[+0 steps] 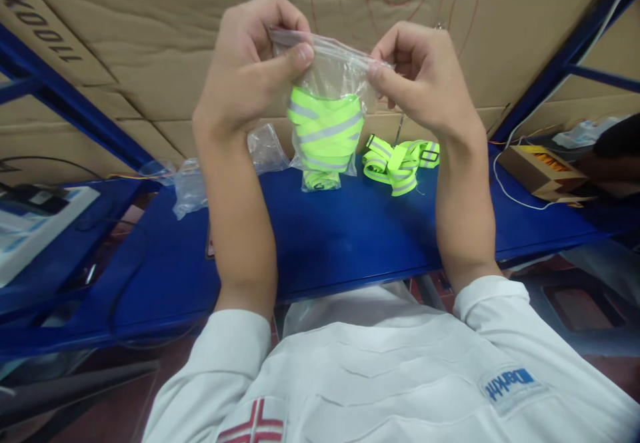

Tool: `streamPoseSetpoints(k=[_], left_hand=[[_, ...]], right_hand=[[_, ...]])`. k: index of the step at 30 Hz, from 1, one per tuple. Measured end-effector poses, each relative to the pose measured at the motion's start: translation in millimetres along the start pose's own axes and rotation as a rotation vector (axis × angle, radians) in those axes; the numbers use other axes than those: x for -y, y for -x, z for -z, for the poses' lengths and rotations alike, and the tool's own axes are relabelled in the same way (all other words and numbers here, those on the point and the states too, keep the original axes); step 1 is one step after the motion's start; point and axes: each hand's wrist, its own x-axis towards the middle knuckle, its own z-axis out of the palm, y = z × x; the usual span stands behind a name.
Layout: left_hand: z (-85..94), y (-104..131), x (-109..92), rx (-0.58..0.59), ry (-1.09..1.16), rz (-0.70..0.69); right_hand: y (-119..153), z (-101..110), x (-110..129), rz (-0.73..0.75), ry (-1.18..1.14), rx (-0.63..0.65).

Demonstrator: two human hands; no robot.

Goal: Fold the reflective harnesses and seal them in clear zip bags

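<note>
A clear zip bag [333, 73] hangs upright between my hands, its top edge stretched sideways. Inside it is a folded neon yellow-green strap bundle [327, 130] with grey reflective stripes. My left hand [265, 60] pinches the bag's upper left corner between thumb and fingers. At the upper right corner, my right hand [417, 73] pinches the same edge. Another yellow-green reflective strap [400, 163] with black buckles lies loosely bundled on the blue table [350, 236], near my right forearm.
Crumpled clear plastic bags [190, 186] lie behind my left forearm. A cardboard wall [150, 63] stands behind the table between blue metal posts. An open cardboard box [543, 170] and a white cable [515, 193] are at the right, beside a dark blurred shape.
</note>
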Motion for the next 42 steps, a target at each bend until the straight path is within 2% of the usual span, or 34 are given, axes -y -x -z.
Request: streamPoseSetpoints(k=[4,8,15,31,34,37,42], left_hand=[[2.1,-2,4,-0.002,-0.033,-0.011],[1.7,0,-1,0.041,-0.029,-0.003],[-14.2,-2,-6,-0.043,0.013,0.046],[-27.8,-7,1,0.056,-0.020,0.057],[-28.5,-7,6,0.047,-0.031,0.037],[-27.1,-7,12,0.067,0.006,0.075],[-25.5,-5,13,0.005,0.015,0.111]], right_hand=[[-1,-1,-5,0.034,-0.007,0.016],[0,-1,-6,0.084,0.056,0.005],[6,0,6,0.037,0.067,0.038],[7,-3,8,0.059,0.095,0.060],[7,-2,8,0.054,0.085,0.070],[8,-1,8,0.062,0.098,0.069],[9,4,3,0.058,0.059,0.122]])
